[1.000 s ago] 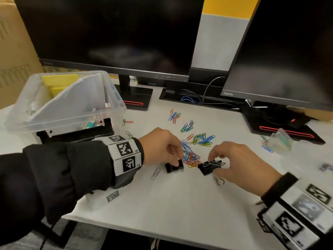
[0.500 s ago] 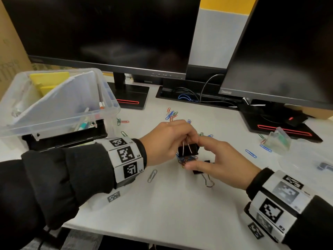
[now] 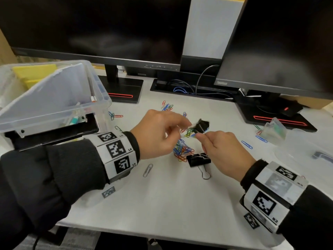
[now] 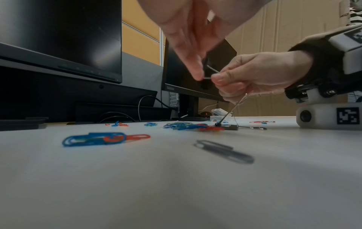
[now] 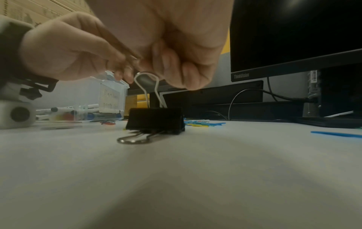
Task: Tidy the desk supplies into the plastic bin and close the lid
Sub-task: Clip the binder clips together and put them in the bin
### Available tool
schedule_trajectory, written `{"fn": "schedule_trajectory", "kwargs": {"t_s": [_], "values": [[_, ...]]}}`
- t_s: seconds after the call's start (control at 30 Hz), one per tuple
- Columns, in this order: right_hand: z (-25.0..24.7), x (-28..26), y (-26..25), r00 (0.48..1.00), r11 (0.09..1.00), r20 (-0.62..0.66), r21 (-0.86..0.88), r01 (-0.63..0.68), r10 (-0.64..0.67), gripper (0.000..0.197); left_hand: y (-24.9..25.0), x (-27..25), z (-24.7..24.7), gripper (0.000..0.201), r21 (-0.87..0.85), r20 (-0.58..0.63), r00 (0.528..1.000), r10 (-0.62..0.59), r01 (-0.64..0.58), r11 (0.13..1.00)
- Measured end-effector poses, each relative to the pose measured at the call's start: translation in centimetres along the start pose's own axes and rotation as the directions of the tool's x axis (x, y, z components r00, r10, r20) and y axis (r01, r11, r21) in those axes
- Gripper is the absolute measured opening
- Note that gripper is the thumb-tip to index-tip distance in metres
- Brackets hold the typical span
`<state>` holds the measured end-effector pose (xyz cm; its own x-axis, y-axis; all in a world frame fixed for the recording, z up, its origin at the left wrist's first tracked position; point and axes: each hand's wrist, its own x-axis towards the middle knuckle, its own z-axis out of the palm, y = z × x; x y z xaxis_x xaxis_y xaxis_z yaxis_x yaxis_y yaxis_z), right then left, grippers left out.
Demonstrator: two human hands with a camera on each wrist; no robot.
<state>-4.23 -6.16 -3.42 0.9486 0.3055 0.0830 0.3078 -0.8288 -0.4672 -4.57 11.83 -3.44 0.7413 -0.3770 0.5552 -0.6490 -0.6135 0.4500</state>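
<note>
A black binder clip [image 3: 202, 125] hangs tilted above the desk, with a few coloured paper clips [image 3: 188, 132] at its mouth. My right hand [image 3: 199, 135] pinches its wire handle [image 4: 212, 72]. The thumb and forefinger of my left hand [image 3: 185, 124] close on the clip's other end; motion blur hides the exact contact. A second binder clip [image 3: 198, 159] lies on the desk below my right hand, one handle upright [image 5: 147, 82]. Beside it is a pile of coloured paper clips [image 3: 182, 150]. The clear plastic bin [image 3: 100, 103] stands at the left, without its lid, holding paper and pens.
Loose paper clips are scattered over the desk, including a grey one [image 3: 147, 170] and blue ones [image 3: 246, 144]. A small clear box [image 3: 274, 130] and a translucent lid with a grey latch [image 3: 322, 156] lie at the right. Two monitors on black stands [image 3: 124, 87] line the back.
A second ago each hand was at a binder clip on the desk. The left lifted one clip, the right hand left the other lying, and both now hold the raised, tilted clip.
</note>
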Motion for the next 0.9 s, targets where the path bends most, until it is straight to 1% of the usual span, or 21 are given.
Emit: {"fn": "schedule_trajectory", "kwargs": {"t_s": [0.07, 0.13, 0.23, 0.3, 0.33, 0.37, 0.4, 0.47, 0.53, 0.6, 0.7, 0.8, 0.9], "values": [[-0.09, 0.02, -0.17, 1.000, 1.000, 0.026, -0.031, -0.002, 0.002, 0.041, 0.49, -0.28, 0.23, 0.034, -0.022, 0.077, 0.995, 0.060, -0.058, 0.998], [-0.16, 0.00, -0.21, 0.999, 0.999, 0.047, -0.032, 0.017, -0.015, 0.039, 0.85, -0.39, 0.51, 0.036, -0.050, 0.087, 0.992, 0.093, -0.088, 0.995], [-0.22, -0.18, -0.20, 0.997, 0.999, 0.057, 0.020, 0.047, -0.048, 0.030, 0.74, 0.07, 0.53, 0.034, -0.093, 0.064, 0.998, -0.010, 0.016, 0.996], [-0.23, -0.27, -0.14, 0.995, 0.997, 0.076, 0.049, 0.053, -0.057, 0.022, 0.40, 0.25, 0.49, 0.044, -0.066, 0.104, 0.993, -0.053, 0.060, 0.996], [-0.24, -0.31, -0.15, 0.995, 0.997, 0.084, 0.055, 0.056, -0.060, 0.021, 0.22, 0.26, 0.51, 0.053, -0.051, 0.154, 0.987, -0.044, 0.052, 0.997], [-0.22, -0.35, -0.15, 0.994, 0.997, 0.089, 0.055, 0.059, -0.064, 0.021, 0.17, 0.28, 0.55, 0.061, -0.043, 0.208, 0.978, -0.011, 0.020, 0.999], [-0.20, -0.37, -0.17, 0.993, 0.997, 0.091, 0.045, 0.066, -0.070, 0.022, 0.18, 0.29, 0.62, 0.064, -0.046, 0.256, 0.966, 0.041, -0.030, 0.998], [-0.19, -0.39, -0.08, 0.993, 0.998, 0.098, 0.004, 0.062, -0.062, 0.032, 0.16, 0.29, 0.81, 0.059, -0.072, 0.304, 0.942, 0.141, -0.125, 0.990], [-0.29, -0.41, 0.04, 0.996, 1.000, 0.086, 0.006, 0.017, -0.017, 0.035, 0.12, 0.24, 0.78, 0.052, -0.091, 0.292, 0.940, 0.176, -0.156, 0.984], [-0.46, -0.44, 0.07, 0.997, 0.999, 0.072, 0.035, -0.008, 0.006, 0.030, 0.14, 0.11, 0.82, 0.047, -0.095, 0.273, 0.947, 0.170, -0.150, 0.984], [-0.60, -0.63, -0.29, 0.996, 0.998, 0.071, 0.053, 0.045, -0.048, 0.033, 0.26, 0.04, 0.84, 0.040, -0.095, 0.290, 0.949, 0.123, -0.100, 0.990], [-0.73, -0.74, -0.50, 0.995, 0.996, 0.063, 0.055, 0.075, -0.078, 0.022, 0.44, 0.10, 0.84, 0.036, -0.086, 0.327, 0.942, 0.068, -0.042, 0.995], [-0.72, -0.62, -0.21, 0.997, 0.990, 0.003, 0.124, 0.071, -0.072, 0.023, 0.61, 0.03, 0.91, 0.027, -0.024, 0.335, 0.941, 0.056, -0.051, 0.998]]}}
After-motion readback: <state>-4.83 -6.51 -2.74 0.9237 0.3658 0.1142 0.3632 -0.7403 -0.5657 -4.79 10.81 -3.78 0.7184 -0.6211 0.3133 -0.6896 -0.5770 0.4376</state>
